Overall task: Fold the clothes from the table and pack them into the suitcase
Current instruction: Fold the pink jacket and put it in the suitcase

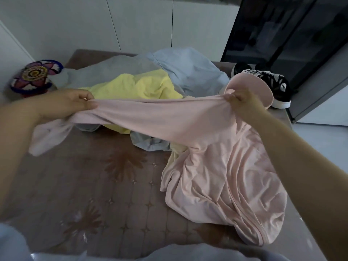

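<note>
A pale pink garment (216, 166) is stretched between my hands above a brown quilted table surface (84, 185). My left hand (71, 102) pinches its top edge at the left, with a loose end hanging below. My right hand (243, 102) grips the bunched top edge at the right, and the rest of the cloth lies crumpled on the table beneath. Behind it lie a yellow garment (139, 85), a light blue one (188, 70) and a grey one (105, 70) in a heap. No suitcase is in view.
A colourful crocheted flower cushion (35, 76) sits at the far left corner. A black and white sneaker (273, 85) stands at the far right corner. White cabinet doors (131, 23) run behind, with a dark glass cabinet (293, 34) to the right.
</note>
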Demonstrator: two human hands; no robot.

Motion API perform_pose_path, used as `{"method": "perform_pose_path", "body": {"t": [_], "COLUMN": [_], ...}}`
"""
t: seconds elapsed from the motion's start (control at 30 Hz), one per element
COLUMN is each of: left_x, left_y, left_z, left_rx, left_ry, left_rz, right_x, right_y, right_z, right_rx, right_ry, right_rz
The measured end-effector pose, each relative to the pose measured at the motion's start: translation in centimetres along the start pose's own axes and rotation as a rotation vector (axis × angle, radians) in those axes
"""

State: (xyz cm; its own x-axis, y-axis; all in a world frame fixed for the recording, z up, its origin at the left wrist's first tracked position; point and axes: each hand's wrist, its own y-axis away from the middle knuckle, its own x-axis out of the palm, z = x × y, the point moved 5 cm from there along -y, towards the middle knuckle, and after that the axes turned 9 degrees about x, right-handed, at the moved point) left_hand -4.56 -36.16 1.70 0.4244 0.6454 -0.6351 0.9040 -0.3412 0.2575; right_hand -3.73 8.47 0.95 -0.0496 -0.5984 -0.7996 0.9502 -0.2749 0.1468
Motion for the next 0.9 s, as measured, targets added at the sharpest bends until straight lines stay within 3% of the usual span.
{"method": "perform_pose_path", "body": {"t": [0.1,0.17,0.27,0.4,0.47,0.53,0.63,0.77,0.9], "left_x": [1.0,2.1,3.6,6.2,7.7,9.1,12.2,17.5,19.9], "left_y": [-0.6,-0.7,-0.8,-0.7,-0.8,-1.0,-1.3,-1.2,-1.8], "left_z": [2.4,3.3,5.2,5.7,3.9,0.4,-5.6,-11.7,-15.7], "left_rx": [-0.080,-0.132,-0.223,-0.310,-0.267,-0.161,-0.029,-0.083,-0.048], "left_ry": [-0.138,-0.173,-0.238,-0.291,-0.344,-0.325,-0.090,0.511,0.801], "left_rz": [-0.162,-0.282,-0.345,-0.070,0.048,0.052,0.017,0.028,0.154], "right_x": [2.5,4.3,7.2,11.5,12.2,12.1,11.0,10.9,8.7], "right_y": [1.4,3.4,7.1,12.0,13.1,13.6,15.0,16.7,15.2], "right_z": [0.3,0.6,-0.4,-2.8,-2.5,-0.9,3.0,5.7,2.6], "right_rx": [-0.007,-0.114,-0.252,-0.313,-0.308,-0.341,-0.373,-0.133,0.031], "right_ry": [-0.005,0.042,0.141,0.343,0.310,0.180,-0.081,-0.445,-0.525], "right_rz": [-0.122,-0.171,-0.104,0.114,0.212,0.261,0.296,0.483,0.306]}}
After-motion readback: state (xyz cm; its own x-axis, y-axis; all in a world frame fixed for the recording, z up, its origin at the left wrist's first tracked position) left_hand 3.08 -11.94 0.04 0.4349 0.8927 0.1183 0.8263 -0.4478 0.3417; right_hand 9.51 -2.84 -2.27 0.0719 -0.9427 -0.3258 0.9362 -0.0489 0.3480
